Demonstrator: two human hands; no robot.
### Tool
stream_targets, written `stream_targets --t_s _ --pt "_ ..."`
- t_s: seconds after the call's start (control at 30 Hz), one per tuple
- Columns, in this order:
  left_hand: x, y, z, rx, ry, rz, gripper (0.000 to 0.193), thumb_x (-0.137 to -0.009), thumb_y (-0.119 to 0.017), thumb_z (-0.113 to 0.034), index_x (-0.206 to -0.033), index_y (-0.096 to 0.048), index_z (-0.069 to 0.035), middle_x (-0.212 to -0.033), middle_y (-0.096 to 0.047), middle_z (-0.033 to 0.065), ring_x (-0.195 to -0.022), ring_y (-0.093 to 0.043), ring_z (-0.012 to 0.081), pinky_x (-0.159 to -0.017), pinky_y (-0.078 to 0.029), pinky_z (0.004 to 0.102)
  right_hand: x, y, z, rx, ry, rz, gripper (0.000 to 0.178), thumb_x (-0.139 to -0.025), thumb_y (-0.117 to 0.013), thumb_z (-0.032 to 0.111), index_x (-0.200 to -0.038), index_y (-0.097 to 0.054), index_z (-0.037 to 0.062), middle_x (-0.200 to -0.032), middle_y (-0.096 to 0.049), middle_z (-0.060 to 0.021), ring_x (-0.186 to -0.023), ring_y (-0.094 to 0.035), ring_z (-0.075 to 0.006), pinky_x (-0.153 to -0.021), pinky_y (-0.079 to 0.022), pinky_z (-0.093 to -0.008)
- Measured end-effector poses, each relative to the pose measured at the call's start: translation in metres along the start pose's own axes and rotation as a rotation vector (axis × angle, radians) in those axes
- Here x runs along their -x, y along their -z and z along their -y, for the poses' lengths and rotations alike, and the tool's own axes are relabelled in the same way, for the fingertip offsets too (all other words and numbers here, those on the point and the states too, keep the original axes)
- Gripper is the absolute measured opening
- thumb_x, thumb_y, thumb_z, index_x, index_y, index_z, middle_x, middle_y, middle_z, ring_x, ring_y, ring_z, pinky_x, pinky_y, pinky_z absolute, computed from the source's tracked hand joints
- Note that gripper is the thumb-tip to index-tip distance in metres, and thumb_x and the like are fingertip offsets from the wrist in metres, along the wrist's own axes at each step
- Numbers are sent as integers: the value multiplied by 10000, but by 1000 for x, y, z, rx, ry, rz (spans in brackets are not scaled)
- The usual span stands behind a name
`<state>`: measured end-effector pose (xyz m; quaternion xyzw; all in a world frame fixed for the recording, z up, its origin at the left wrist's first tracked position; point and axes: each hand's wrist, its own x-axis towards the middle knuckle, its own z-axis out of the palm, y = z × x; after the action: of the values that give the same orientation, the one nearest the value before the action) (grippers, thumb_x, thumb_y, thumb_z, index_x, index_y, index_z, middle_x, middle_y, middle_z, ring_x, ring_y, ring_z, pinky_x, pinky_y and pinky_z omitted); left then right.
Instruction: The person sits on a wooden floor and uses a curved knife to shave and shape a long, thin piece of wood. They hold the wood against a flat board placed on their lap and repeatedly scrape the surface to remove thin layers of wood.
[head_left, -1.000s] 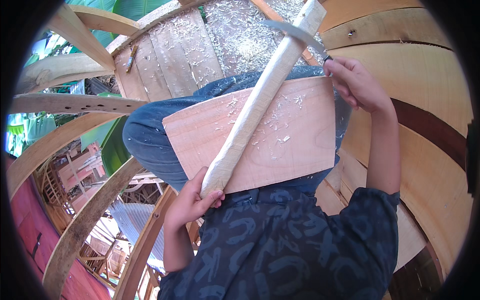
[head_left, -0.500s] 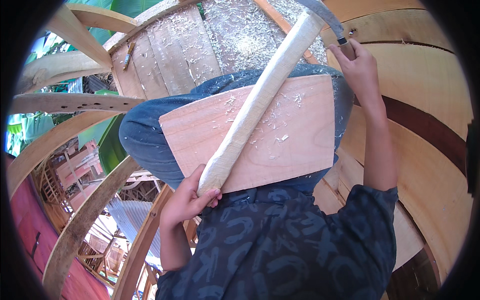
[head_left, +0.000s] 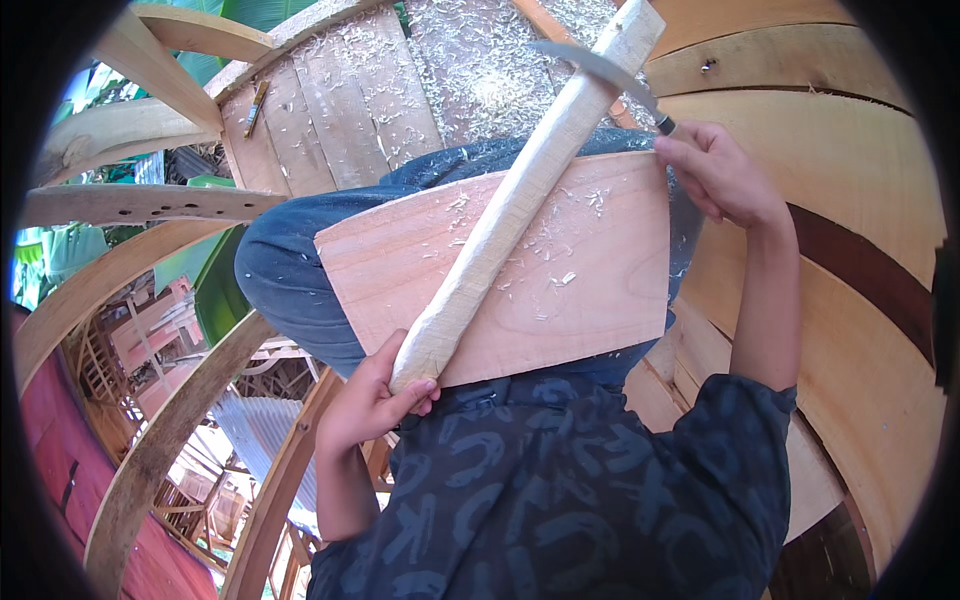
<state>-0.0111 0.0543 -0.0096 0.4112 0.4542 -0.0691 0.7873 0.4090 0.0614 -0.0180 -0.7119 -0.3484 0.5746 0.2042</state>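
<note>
A pale, whittled wooden pole (head_left: 510, 215) slants from my waist up to the far right, lying across a flat wooden board (head_left: 590, 260) on my lap. My left hand (head_left: 383, 393) is closed around the pole's near end. In my right hand (head_left: 722, 175) is the handle of a curved knife (head_left: 600, 68), whose grey blade crosses over the pole near its far end. Whether the edge touches the wood I cannot tell. Fingers cover most of the handle. Small shavings lie scattered on the board.
Plank flooring (head_left: 340, 110) ahead is strewn with wood shavings (head_left: 500, 95). A pen-like stick (head_left: 256, 108) rests on it at the left. Curved wooden ribs (head_left: 165, 430) with gaps between them rise on my left; a planked side wall (head_left: 820, 140) curves along my right.
My right hand has come down and nearer, turning the curved knife so its blade now lies across the pole instead of beyond its far end. My left hand keeps its grip nearly still.
</note>
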Motion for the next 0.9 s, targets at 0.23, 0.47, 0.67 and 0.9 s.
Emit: stream_targets --t_s 0.23,0.47,0.67,0.9 --pt "2 1 1 -36 -8 -8 366 -938 -590 -76 -1260 -444 16 -803 -616 61 -678 -595 88 -611 -502 240 -10 -6 0 -68 38 -35 383 -897 -673 388 -700 -488 116 -501 -424 61 -344 -371 -20 -308 -267 -196" --pt "2 2 2 -8 -1 -5 342 -936 -587 -70 -1241 -458 14 -811 -619 63 -684 -600 90 -613 -500 235 -15 17 -3 -39 40 -36 342 -870 -706 345 -717 -516 106 -482 -411 60 -337 -357 -21 -306 -255 -199" --pt "3 1 -2 -17 5 -6 326 -936 -592 -77 -1222 -462 11 -815 -621 64 -689 -599 87 -623 -503 229 -20 25 -8 -58 56 -125 305 -847 -727 296 -739 -537 83 -484 -424 54 -334 -373 -25 -307 -258 -197" --pt "2 1 2 21 -4 23 338 -931 -596 -88 -1224 -461 13 -813 -621 65 -688 -602 93 -622 -502 237 -22 40 -19 -25 47 -88 252 -829 -737 265 -832 -581 67 -523 -439 64 -343 -373 -25 -308 -264 -208"
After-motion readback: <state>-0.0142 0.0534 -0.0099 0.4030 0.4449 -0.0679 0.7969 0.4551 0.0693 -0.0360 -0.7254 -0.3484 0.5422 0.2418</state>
